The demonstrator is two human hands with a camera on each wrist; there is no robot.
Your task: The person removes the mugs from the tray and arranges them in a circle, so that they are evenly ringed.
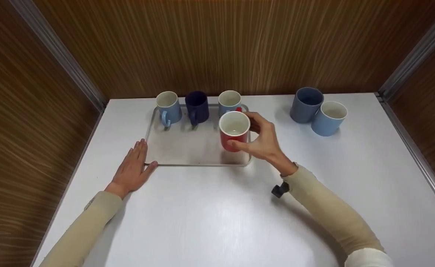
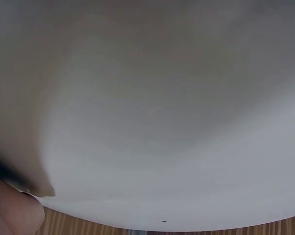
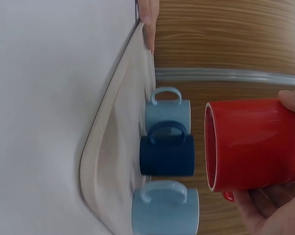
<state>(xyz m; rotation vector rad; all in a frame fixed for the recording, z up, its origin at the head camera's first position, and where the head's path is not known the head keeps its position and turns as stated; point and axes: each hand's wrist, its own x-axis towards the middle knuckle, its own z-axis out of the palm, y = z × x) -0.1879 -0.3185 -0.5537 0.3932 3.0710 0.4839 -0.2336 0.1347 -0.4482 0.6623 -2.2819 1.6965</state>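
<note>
Over the right part of the tray (image 1: 182, 148), seen from the head, the right hand (image 1: 264, 139) clamps its fingers on a red mug (image 1: 234, 139); the left hand (image 1: 132, 168) lies flat, fingers straight, along the left edge. The left wrist view shows mostly white bench (image 2: 162, 181), finger state unclear. The right wrist view shows the red mug raised, a navy mug (image 3: 167, 157) standing between two light blue mugs (image 3: 164, 215).

Light from above is reflected as soft glare on the smooth white tabletop (image 1: 221, 218), while the brown wood-grained left wall (image 1: 25, 129) is dimly lit; the left-wrist view is shadowed and blurred.
</note>
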